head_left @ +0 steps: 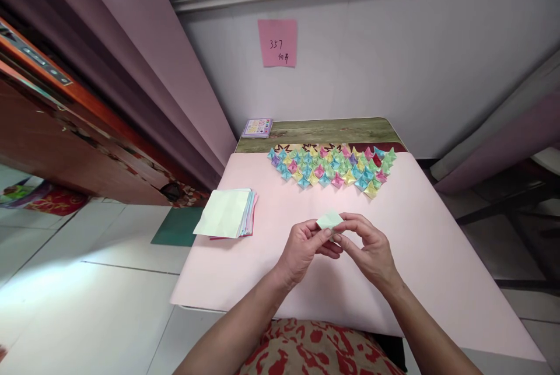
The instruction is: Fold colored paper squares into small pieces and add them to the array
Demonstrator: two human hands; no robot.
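Note:
Above the pink tabletop, a small pale green folded paper [329,220] is pinched between both hands. My left hand [304,246] grips its left and lower side, thumb on top and fingers curled beneath. On the right edge, the thumb and fingers of my right hand [367,246] close on the same paper. Its underside is hidden by the fingers. Beyond the hands lie several folded paper pieces [324,170] in blue, green, yellow, pink and purple, set in close rows. Left of my hands sits a stack of square paper sheets [223,213], pale green on top.
The pink-covered table [271,281] has a wood-patterned back strip [315,129]. A small pile of printed packets [257,128] lies at its back left corner. A pink note [278,44] is stuck to the wall. A curtain [175,72] and reddish-brown furniture [87,130] stand left.

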